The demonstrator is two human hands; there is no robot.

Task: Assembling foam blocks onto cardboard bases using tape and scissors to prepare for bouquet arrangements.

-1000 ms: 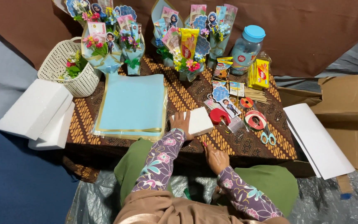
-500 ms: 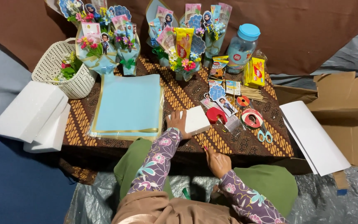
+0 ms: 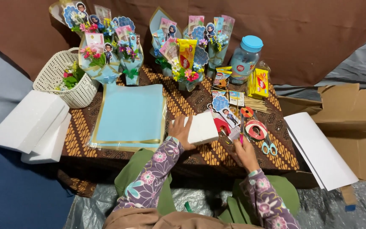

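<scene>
My left hand [image 3: 181,132] lies on the left end of a small white foam block [image 3: 202,127] and holds it down on the batik-patterned table [image 3: 191,99]. My right hand [image 3: 245,152] is raised just right of the block, fingers closed on a thin stick-like tool [image 3: 241,129] that points away from me; what kind of tool it is I cannot tell. Its tip is close to two tape rolls [image 3: 255,128]. Both sleeves are purple with a flower print.
A stack of light blue sheets [image 3: 130,116] lies left of the block. At the back stand paper bouquets [image 3: 106,55], a blue-lidded jar [image 3: 245,59] and yellow packets [image 3: 260,82]. Skewers [image 3: 257,104], scissors [image 3: 270,147], a white basket [image 3: 60,82], big foam slabs [image 3: 30,123], a white board [image 3: 318,148] and a cardboard box [image 3: 356,123] surround them.
My right hand has risen from the table's front edge toward the tape rolls and now grips the thin tool. My left hand has stayed on the foam block.
</scene>
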